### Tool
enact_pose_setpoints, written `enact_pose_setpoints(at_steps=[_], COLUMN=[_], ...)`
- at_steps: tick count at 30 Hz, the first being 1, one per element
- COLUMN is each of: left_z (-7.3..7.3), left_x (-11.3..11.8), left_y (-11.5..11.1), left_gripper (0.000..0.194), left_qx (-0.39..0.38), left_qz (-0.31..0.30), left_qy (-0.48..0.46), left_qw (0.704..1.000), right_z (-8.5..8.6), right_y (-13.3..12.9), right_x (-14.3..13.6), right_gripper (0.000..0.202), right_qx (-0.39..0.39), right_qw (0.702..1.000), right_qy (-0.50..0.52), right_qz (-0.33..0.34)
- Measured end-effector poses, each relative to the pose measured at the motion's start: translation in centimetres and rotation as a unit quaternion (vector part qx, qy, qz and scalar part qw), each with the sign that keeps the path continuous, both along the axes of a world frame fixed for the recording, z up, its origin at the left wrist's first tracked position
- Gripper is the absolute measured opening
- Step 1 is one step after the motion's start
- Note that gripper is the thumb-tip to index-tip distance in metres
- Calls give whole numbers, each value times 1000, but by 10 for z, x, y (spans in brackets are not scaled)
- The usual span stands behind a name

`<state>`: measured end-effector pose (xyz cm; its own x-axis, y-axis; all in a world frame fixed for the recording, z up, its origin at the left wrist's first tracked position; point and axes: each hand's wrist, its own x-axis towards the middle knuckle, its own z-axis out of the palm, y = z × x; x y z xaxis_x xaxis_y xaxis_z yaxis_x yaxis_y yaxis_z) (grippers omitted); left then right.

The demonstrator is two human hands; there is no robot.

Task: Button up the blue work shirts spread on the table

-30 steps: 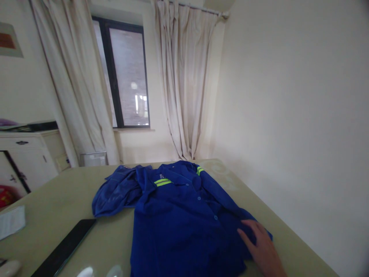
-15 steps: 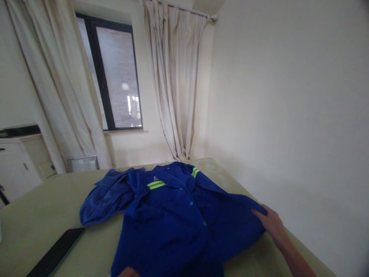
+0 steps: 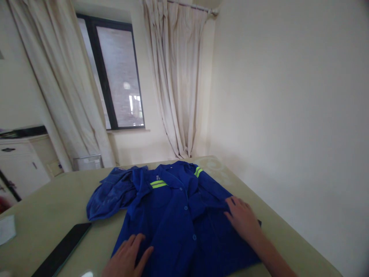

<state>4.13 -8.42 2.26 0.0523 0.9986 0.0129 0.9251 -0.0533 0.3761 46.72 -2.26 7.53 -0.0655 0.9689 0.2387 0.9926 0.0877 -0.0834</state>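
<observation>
A blue work jacket (image 3: 170,215) with yellow-green reflective stripes and a row of buttons lies spread, front up, on the greenish table (image 3: 52,200). My left hand (image 3: 128,256) rests on its lower left part, fingers apart. Over on the right side, my right hand (image 3: 242,217) lies on the cloth near the sleeve, fingers spread and gripping nothing. Part of the right sleeve is under my hand and forearm. Beside the jacket's upper left is a bunched blue garment (image 3: 112,196); whether it is separate or part of the jacket I cannot tell.
A black phone-like slab (image 3: 63,250) lies left of the jacket. Farther left is a pale paper-like piece (image 3: 7,229). The wall (image 3: 288,134) runs along the table's right edge. Curtains (image 3: 178,77), a window (image 3: 119,77) and a white cabinet (image 3: 23,165) stand beyond.
My right hand has let go of the cloth's right edge and moved left onto the jacket. My left hand has come farther into view on the lower left part.
</observation>
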Motion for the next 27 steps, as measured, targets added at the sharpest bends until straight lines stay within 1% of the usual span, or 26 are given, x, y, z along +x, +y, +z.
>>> enact_pose_setpoints(at_steps=[1,2,3,4,6,7,9,11,12,14,15,17,19,21,23,24,25,27], left_z=[-5,-12,-20,-28,-41,-44,-41,-30,-23,-12,-9,-8,-11,-17,-22,-23,-24,-23], left_x=[7,12,14,13,3,-5,-25,-49,-60,-81,-91,-109,-126,-143,-156,-159,-157,-142], left_y=[9,16,24,30,40,43,47,47,46,42,39,34,30,28,29,29,31,34], left_gripper=[47,47,44,41,37,35,31,36,40,50,55,59,57,51,46,44,43,43], left_qx=[31,50,58,58,53,55,64,58,50,24,9,-15,-31,-30,-27,-18,0,73], left_qz=[30,51,63,67,60,51,41,35,42,81,111,171,216,269,316,314,294,228], left_qy=[55,100,128,139,108,73,-16,-110,-150,-212,-236,-273,-287,-251,-177,-140,-105,-41], left_qw=[998,992,988,986,991,994,997,992,987,974,965,947,933,929,932,939,950,970], right_z=[-3,-9,-16,-24,-42,-50,-62,-67,-68,-68,-68,-67,-66,-63,-58,-55,-53,-51], right_y=[-6,-12,-18,-24,-34,-37,-40,-42,-42,-43,-44,-45,-46,-48,-49,-50,-51,-51], right_x=[-18,-35,-51,-65,-87,-94,-101,-101,-99,-93,-91,-86,-81,-76,-69,-67,-64,-63], right_gripper=[30,30,33,39,51,51,37,20,16,16,18,19,19,18,18,17,15,18], right_qx=[-20,-46,-70,-94,-131,-141,-150,-161,-170,-187,-195,-200,-194,-192,-205,-215,-225,-222], right_qw=[996,986,974,966,958,958,959,956,951,939,934,927,928,930,932,934,936,941], right_qy=[59,120,164,186,188,180,173,184,193,215,226,246,257,260,249,238,226,211], right_qz=[59,107,136,156,171,171,164,163,169,190,198,199,187,175,165,159,152,143])
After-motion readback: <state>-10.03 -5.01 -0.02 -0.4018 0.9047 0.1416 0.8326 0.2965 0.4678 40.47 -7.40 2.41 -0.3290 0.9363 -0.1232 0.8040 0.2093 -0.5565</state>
